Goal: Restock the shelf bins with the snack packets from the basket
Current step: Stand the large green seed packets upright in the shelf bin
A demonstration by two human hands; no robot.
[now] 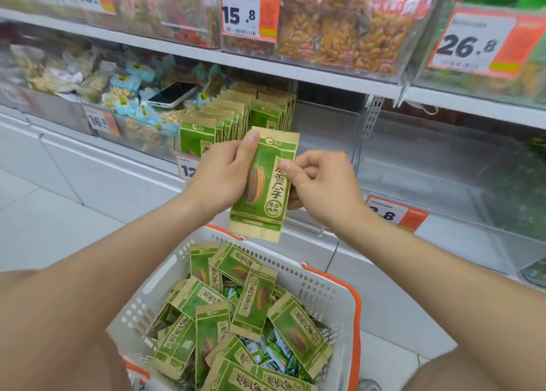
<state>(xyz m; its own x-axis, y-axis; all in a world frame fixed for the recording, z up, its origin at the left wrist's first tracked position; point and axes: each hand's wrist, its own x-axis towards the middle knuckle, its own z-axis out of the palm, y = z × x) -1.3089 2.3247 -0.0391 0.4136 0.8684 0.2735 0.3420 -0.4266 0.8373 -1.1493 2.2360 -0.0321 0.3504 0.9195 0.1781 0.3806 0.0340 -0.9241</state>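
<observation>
A green-and-tan sunflower seed packet (266, 189) is held upright in front of the shelf, above the basket. My left hand (223, 173) grips its left edge, thumb on the front near the top. My right hand (319, 183) pinches its right edge. Behind it, a clear shelf bin (325, 130) holds a row of the same packets (236, 116) standing upright in its left half. Below, a white basket with orange handles (325, 296) holds several loose green packets (251, 299) and small green sachets.
A phone (172, 94) lies on the snack bags in the bin to the left. Price tags (396, 213) hang along the shelf fronts. The upper shelf carries clear bins of bagged snacks (339, 30). A white base cabinet runs under the shelf.
</observation>
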